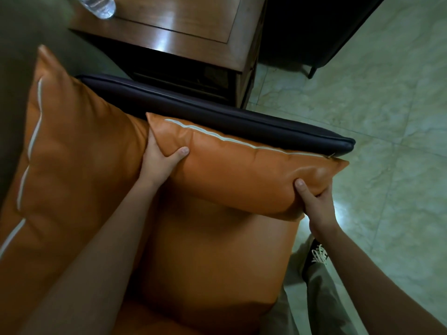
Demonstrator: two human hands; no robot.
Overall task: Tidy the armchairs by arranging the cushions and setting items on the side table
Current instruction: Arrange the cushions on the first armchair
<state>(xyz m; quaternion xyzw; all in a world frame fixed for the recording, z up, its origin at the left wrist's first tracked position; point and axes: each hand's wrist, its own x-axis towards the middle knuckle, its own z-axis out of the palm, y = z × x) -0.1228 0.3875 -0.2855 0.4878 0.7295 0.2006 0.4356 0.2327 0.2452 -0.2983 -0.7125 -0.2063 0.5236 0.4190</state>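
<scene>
Two hands, seen from the head camera, grip one small orange cushion [242, 170] by its ends. The left hand [159, 163] pinches the corner nearest the chair back, thumb on the front face. The right hand [314, 201] clasps the outer lower corner, thumb pressed into the cover. The cushion stands on its long edge on the orange seat [212, 257], its top edge leaning against the dark armrest [217, 112]. Just beyond the armrest stands the wooden worktop [183, 22]. To the right the tiled floor [387, 117] lies open up to a second dark armchair [314, 27]. A larger orange cushion [72, 146] leans at the left, touching the small one's corner.

Most of both hands' fingers are hidden behind the cushion. A clear water bottle [99, 6] on the worktop is cut off by the frame's top edge, and the second armchair shows only a dark side and one leg.

The small cushion looks like smooth orange leather, with a white line along its upper edge and dents where the thumbs press.
</scene>
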